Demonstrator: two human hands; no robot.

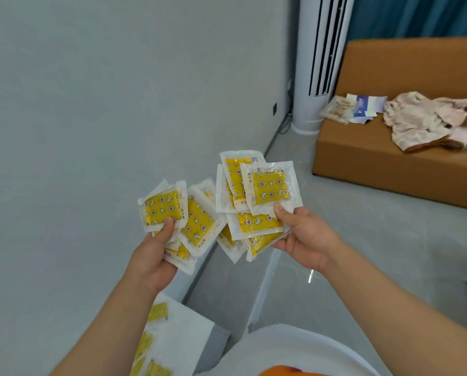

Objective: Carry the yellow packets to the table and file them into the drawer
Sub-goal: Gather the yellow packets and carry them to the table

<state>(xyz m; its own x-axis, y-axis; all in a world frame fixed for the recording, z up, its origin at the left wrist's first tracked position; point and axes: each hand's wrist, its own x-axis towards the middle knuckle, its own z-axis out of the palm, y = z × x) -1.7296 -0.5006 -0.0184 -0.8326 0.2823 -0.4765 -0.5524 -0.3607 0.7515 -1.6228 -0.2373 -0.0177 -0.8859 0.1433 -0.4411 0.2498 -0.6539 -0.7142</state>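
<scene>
**A:** Why are the yellow packets fanned out like playing cards?

**B:** I'd say that's just how a heap of slick sachets sits when it is gathered in two handfuls. The left hand grasps one bunch, with the thumb pressed on the top packet and the fingers curled underneath. The right hand clamps a larger bunch the same way, thumb on the front packet.

**A:** So nothing is resting on anything?

**B:** No. Both bunches are held up in the air above the floor, just beside each other.

**A:** And the drawer?

**B:** It isn't in view, and I can't make out any tabletop for certain. More packets lie on a white surface low on the left, under the left forearm. I judge those are yet to be carried.

**A:** What could go wrong on the way?

**B:** The lower packets of the right bunch stick out at odd angles. They seem to be pinched only near their edges, so one could slide free. Squaring each bunch up first would help.
</scene>
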